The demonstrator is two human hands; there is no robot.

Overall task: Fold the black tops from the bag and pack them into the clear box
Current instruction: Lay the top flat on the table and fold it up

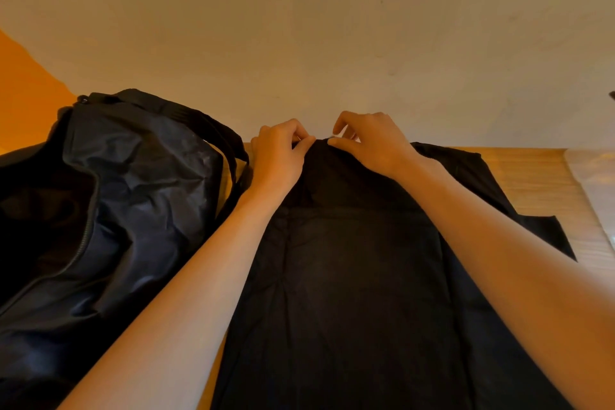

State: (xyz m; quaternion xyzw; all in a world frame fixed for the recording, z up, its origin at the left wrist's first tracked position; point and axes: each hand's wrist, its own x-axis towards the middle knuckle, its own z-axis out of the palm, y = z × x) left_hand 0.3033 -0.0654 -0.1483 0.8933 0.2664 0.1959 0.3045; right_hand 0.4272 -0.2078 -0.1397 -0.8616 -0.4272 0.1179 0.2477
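A black top (349, 276) lies spread lengthwise on the wooden table (532, 173), its far end near the wall. My left hand (279, 156) pinches the far edge of the top between thumb and curled fingers. Just to the right, my right hand (369, 140) pinches the same edge, and the two hands almost touch. A sleeve of the top sticks out to the right. The dark bag (109, 210) sits at the left with its zip open and its strap draped toward the top. At the far right edge shows a pale corner of the clear box (595, 183).
A plain beige wall (316, 27) rises right behind the table's far edge. An orange surface (26, 96) shows at the far left behind the bag. Bare wood shows between the top's sleeve and the box.
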